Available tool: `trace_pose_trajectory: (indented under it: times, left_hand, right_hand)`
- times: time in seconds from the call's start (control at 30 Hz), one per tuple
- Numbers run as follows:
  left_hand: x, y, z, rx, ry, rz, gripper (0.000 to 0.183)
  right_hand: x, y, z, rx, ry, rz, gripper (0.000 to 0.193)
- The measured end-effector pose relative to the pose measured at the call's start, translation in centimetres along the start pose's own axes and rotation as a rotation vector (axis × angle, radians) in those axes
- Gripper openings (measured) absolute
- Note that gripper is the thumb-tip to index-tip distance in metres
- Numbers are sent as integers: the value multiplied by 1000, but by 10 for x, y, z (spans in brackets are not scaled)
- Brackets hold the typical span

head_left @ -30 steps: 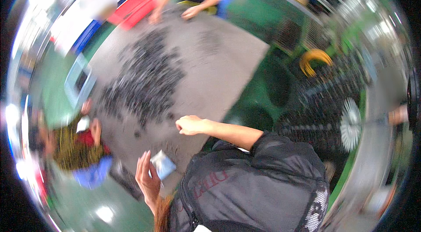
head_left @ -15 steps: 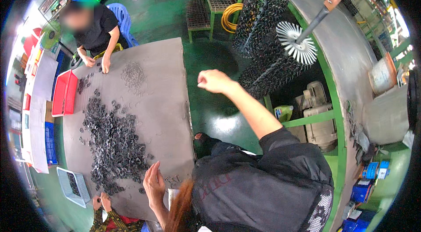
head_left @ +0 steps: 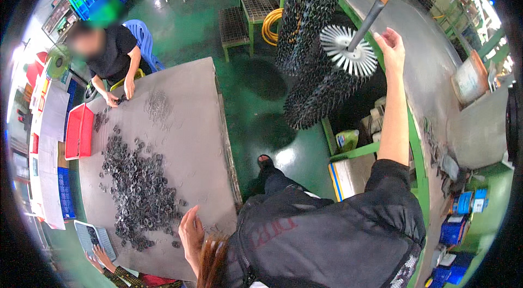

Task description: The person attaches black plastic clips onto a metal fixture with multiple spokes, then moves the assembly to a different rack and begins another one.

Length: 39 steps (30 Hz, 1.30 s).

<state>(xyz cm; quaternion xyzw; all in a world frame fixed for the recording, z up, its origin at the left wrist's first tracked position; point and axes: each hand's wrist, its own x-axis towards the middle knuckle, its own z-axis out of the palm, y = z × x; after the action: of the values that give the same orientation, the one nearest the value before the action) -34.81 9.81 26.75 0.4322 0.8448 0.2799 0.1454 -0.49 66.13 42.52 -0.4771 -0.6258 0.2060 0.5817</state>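
Observation:
My left hand (head_left: 190, 235) is over the grey table's (head_left: 199, 141) near right edge, fingers loosely stretched, with nothing visible in it. Just left of it lies a wide heap of small black clip-like pieces (head_left: 136, 190). My right arm reaches far forward to the right. My right hand (head_left: 391, 51) is raised beside the rod (head_left: 365, 22), its thumb and fingers apart and no object visible in them. A white spoked disc (head_left: 348, 51) sits low on that rod, left of my right hand. Whether the hand touches the rod I cannot tell.
Hanging racks full of black pieces (head_left: 308, 21) stand beyond the disc. Two co-workers' hands (head_left: 121, 92) (head_left: 99, 258) work at the table's far and near left. A red basket (head_left: 79, 132) and a blue-grey basket (head_left: 97, 239) line its left side. A green frame (head_left: 354, 152) stands right.
My right hand has swung right and forward from beside the table to the rod, and its fingers have opened. The view has shifted. The near co-worker's hands have moved to the blue-grey basket.

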Motion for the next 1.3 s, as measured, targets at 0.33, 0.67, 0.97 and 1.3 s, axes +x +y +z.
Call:
trace_pose_trajectory:
  times: [0.33,0.67,0.97,1.3]
  left_hand:
    - [97,58,65,113,81,-52,30]
    - [203,167,99,20,-53,32,29]
    - [222,176,123,19,-11,70,27]
    - [158,143,133,41,-25,-114,26]
  right_hand:
    - [62,58,67,533,-343,81,62]
    - [71,5,62,613,-262,353,37]
    - [117,61,48,601,-169,416,37]
    - [44,126,103,571,-355,471,28]
